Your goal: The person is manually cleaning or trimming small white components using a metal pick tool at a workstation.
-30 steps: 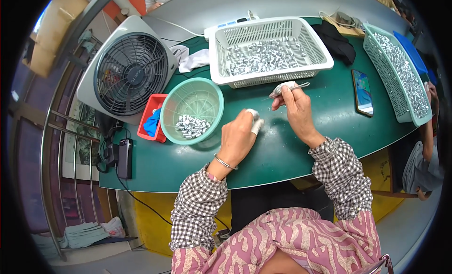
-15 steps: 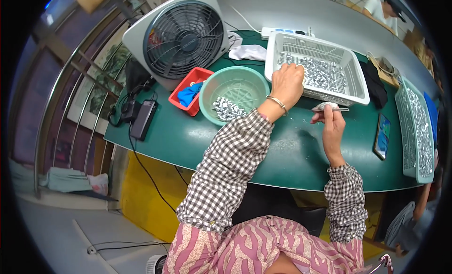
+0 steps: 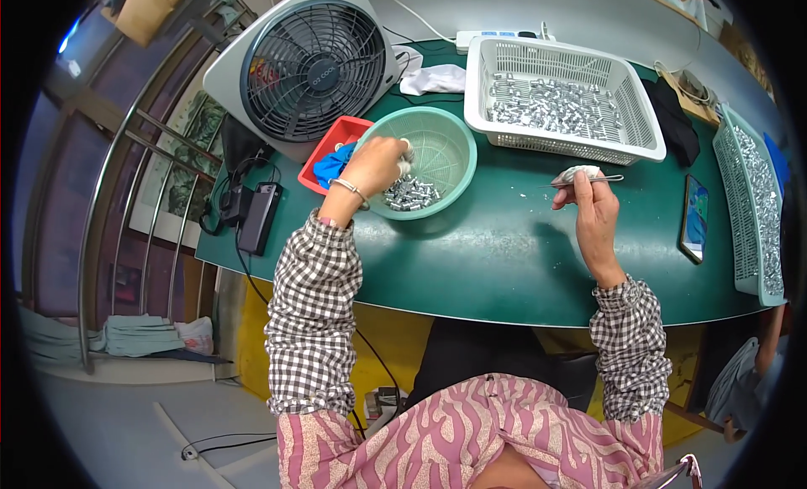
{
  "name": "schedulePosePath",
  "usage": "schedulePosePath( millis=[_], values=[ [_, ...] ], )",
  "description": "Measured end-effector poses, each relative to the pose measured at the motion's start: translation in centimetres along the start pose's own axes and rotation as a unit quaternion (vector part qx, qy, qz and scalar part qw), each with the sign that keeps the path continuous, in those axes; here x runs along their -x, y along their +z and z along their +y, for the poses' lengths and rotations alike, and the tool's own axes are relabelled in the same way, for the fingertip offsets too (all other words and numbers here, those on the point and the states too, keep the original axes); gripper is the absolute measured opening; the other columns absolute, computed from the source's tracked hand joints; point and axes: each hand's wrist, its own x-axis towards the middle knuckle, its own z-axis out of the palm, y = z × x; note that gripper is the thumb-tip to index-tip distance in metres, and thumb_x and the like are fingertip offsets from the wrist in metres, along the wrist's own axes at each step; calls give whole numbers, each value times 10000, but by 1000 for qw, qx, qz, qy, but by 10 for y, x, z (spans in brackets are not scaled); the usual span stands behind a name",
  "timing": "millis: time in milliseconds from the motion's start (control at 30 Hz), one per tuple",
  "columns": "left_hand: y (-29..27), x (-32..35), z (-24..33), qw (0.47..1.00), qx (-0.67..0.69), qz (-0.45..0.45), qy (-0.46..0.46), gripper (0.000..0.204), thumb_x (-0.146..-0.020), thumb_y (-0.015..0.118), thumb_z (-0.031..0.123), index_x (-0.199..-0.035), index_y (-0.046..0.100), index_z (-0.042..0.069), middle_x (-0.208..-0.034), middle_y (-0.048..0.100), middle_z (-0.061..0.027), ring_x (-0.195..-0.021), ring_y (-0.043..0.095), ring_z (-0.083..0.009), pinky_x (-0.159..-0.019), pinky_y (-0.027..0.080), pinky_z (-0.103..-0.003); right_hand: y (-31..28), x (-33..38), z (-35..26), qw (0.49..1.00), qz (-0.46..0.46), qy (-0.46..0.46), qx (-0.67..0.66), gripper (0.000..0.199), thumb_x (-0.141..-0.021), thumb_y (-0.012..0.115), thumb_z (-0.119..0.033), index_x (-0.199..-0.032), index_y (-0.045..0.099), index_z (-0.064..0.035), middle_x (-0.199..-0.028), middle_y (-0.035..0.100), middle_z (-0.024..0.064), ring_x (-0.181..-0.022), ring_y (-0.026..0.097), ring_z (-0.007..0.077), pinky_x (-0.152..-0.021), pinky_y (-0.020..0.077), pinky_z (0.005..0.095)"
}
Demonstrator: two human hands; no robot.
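Note:
My left hand [image 3: 380,164], with white covering on its fingertips, is curled over the left side of the round green basket [image 3: 462,161]. Its fingertips are close to the small silvery metal parts [image 3: 410,193] inside; whatever they hold is hidden. Over the table at the right, my right hand [image 3: 593,216] is closed around thin metal tweezers [image 3: 607,179], which lie crosswise in the fingers. White material [image 3: 580,173] covers a fingertip there. Beyond it stands a white rectangular basket [image 3: 572,149] with many similar metal parts [image 3: 551,105] spread over its bottom.
A red bin [image 3: 313,179] with blue cloth touches the green basket's left side. Behind it stands a large fan [image 3: 324,73]. A phone [image 3: 694,218] lies at the right, beside a long green basket [image 3: 746,262] of metal parts. A black power adapter [image 3: 259,218] and cables sit at the left.
My left hand has moved left from the white basket to the round green basket. My right hand stays near its place, still holding the tweezers. The view has shifted slightly.

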Motion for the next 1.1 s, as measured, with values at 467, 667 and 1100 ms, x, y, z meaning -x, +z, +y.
schedulePosePath(
  millis=[467,667,1100],
  values=[
    [32,6,6,998,-35,21,51,145,-696,606,36,-836,629,6,-818,616,-186,-861,574,-350,-777,451,-424,3,0,1,1000,-3,-1,17,284,-952,409,-182,-864,546,50,-757,596,90,-603,560,121,-576,483,242],
    [21,5,17,991,22,132,26,110,-754,595,56,-839,616,-10,-778,627,-146,-790,605,-288,-697,480,-375,2,1,1,1000,3,-2,24,285,-951,412,-179,-859,557,48,-725,587,78,-606,558,113,-573,477,236],
    [67,-8,122,636,765,-74,-73,205,-873,530,120,-1041,555,4,-876,623,-80,-739,597,-154,-620,508,-244,1,-1,-3,997,68,-23,27,288,-949,407,-161,-847,581,46,-675,572,53,-599,546,102,-570,457,225]
  ],
)
